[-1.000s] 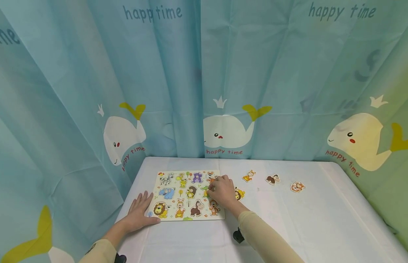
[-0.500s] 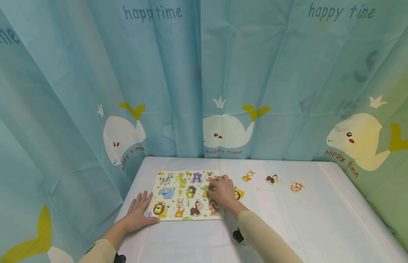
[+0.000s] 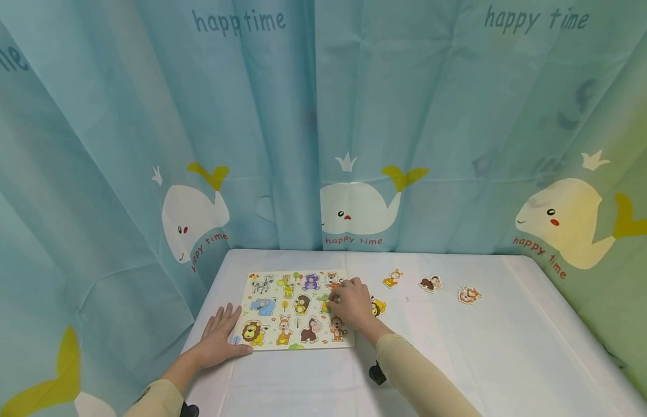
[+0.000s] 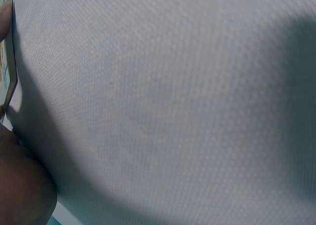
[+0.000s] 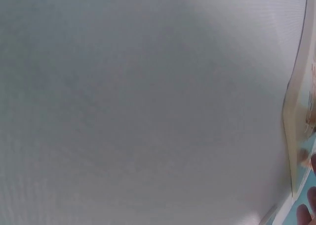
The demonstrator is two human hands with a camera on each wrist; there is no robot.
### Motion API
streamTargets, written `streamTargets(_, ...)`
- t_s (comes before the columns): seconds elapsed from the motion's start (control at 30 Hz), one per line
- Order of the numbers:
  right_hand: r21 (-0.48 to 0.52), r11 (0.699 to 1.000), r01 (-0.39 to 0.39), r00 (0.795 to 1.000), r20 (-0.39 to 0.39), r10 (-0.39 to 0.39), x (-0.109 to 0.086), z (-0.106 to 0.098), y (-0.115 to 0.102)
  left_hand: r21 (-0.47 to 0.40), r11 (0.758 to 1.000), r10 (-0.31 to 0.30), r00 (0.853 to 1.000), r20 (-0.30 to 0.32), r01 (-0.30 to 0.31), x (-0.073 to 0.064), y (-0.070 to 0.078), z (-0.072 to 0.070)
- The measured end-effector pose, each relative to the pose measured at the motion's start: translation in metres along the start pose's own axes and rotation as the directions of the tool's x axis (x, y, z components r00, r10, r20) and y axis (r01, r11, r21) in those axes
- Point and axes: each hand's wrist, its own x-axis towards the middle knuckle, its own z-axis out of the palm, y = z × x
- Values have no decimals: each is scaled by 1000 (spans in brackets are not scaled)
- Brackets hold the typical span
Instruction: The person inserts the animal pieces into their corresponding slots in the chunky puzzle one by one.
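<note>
- Puzzle board (image 3: 314,311): flat on the tabletop (image 3: 459,359), between both hands.
- Left hand (image 3: 219,339): grip spread, touching the board's left edge.
- Right hand (image 3: 353,303): grip pinching the green crocodile piece (image 3: 323,305).

- Puzzle board (image 3: 314,296): left side of tabletop (image 3: 459,359)
- Left hand (image 3: 219,339): at board's near left corner
- Right hand (image 3: 353,304): over its right edge
- Lion piece (image 3: 378,306): right of board
- Kangaroo piece (image 3: 393,279), ape piece (image 3: 431,283): toward far edge

Bare left hand (image 3: 219,339) spread, bare right hand (image 3: 353,302) curled
Left fingers splay near the left edge of the white-clothed bench (image 3: 459,353); right fingers bend downward; beige sleeves (image 3: 422,376) cover both forearms.
</note>
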Motion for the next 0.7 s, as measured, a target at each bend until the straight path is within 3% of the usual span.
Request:
streamTargets(0.3, 68, 997, -21, 998, 57, 17, 0, -16, 10, -3, 1000, 23, 1000, 3, -23, 0, -1, 0)
streamTargets(0.7, 130, 991, -33, 996, -75, 43, -1, -55, 52, 1, 1000, 28, 1000, -5, -28, 0, -1, 0)
